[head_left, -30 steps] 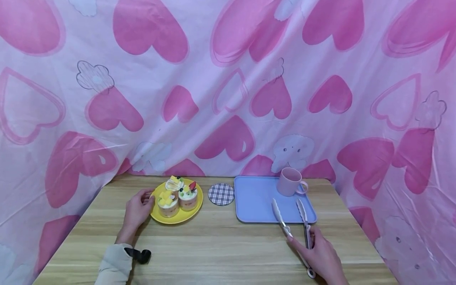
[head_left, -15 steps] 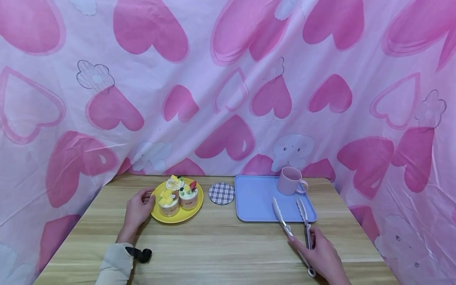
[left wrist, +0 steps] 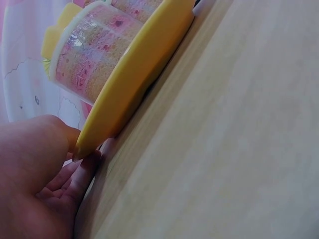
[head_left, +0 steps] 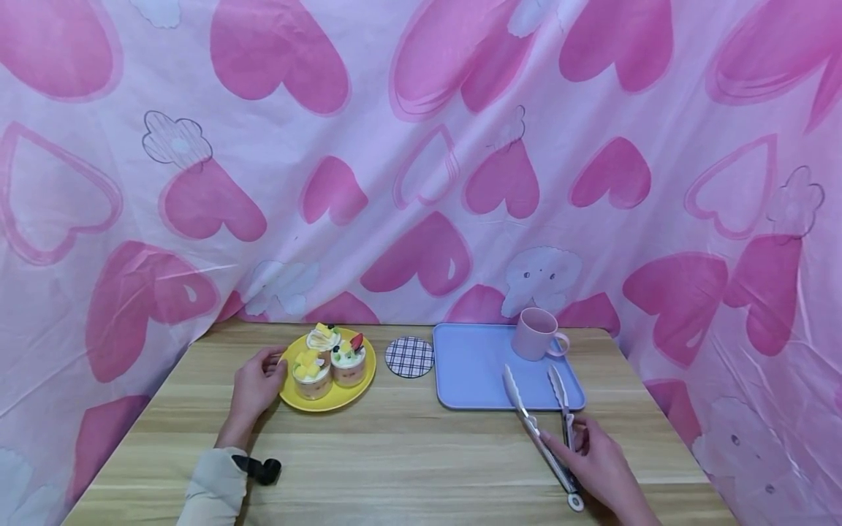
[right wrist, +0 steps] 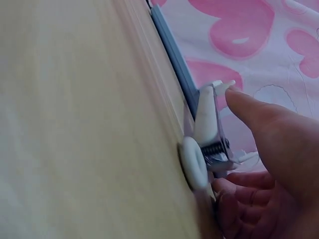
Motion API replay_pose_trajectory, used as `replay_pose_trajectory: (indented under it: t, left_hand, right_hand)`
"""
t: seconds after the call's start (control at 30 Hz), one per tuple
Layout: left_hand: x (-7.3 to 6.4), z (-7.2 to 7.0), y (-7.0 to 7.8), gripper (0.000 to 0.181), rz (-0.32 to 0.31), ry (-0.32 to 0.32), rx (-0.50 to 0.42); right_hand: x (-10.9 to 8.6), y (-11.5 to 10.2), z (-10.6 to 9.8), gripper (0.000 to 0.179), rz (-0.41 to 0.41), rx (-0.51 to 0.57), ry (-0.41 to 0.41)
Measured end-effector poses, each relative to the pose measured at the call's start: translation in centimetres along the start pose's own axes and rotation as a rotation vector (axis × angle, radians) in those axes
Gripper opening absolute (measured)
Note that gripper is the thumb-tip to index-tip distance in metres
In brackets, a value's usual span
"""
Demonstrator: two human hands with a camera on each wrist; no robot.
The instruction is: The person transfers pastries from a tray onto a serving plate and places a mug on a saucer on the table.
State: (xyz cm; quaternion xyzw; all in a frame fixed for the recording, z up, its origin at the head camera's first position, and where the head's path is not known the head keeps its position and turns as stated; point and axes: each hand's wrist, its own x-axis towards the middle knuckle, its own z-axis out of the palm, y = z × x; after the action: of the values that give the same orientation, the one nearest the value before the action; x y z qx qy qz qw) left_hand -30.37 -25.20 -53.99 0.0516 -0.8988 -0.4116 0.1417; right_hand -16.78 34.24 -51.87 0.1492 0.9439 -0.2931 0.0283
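My left hand (head_left: pixel 255 389) pinches the left rim of a yellow plate (head_left: pixel 358 391), thumb on top and fingers beneath, as the left wrist view shows. On the plate stand three dessert cups: one with yellow fruit cubes (head_left: pixel 308 369), one with a strawberry (head_left: pixel 349 361), and another behind (head_left: pixel 322 337). My right hand (head_left: pixel 601 460) holds metal tongs (head_left: pixel 549 453) near their ring end, thumb at the left arm and fingers by the right one. The tongs stand spread, their tips over a blue tray (head_left: pixel 470 380) with nothing between them. A pink mug (head_left: pixel 534 334) sits on the tray.
A round checked coaster (head_left: pixel 409 357) lies on the wooden table (head_left: pixel 395 460) between plate and tray. Behind the table's far edge hangs a pink heart-print cloth (head_left: pixel 421 183), which also runs along both sides.
My right hand has shifted slightly to the right along the tongs, with its thumb now less bent over the left arm. The left hand, plate, and mug stay as they were.
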Motion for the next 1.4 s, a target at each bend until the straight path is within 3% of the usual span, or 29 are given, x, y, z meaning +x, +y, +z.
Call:
replay_pose_trajectory:
  t: [0.2,0.4,0.63,0.77,0.93,1.13,1.23,1.4]
  left_hand:
    - [0.0,-0.1,0.3,0.036,-0.003,-0.007,0.001]
    - [0.1,-0.5,0.8,0.037,0.021,-0.016,-0.013]
    - [0.3,-1.1,2.1,0.037,0.034,-0.024,-0.035]
    - [0.2,-1.6,3.6,0.034,0.074,0.010,-0.089]
    - [-0.3,-1.9,6.3,0.028,0.142,0.053,-0.123]
    - [-1.2,-1.4,9.4,0.023,0.306,0.087,-0.135]
    - [-1.7,-0.9,10.6,0.021,0.364,0.070,-0.148]
    - [-2.8,0.0,12.2,0.021,0.384,-0.024,-0.126]
  right_hand:
    - [0.6,0.2,-1.0,0.092,-0.092,-0.017,0.062]
    - [1.5,-0.4,-2.5,0.097,-0.126,-0.036,0.102]
    - [3.0,-0.8,-4.3,0.073,-0.275,-0.011,0.197]
    - [3.8,-1.4,-5.2,0.068,-0.333,-0.017,0.243]
    - [4.8,-2.1,-5.8,0.067,-0.367,-0.033,0.234]
    - [6.1,-2.5,-6.0,0.072,-0.339,-0.052,0.197]
    - [7.0,-2.5,-6.0,0.074,-0.324,-0.064,0.185]
    - [8.4,-2.1,-6.2,0.074,-0.300,-0.062,0.160]
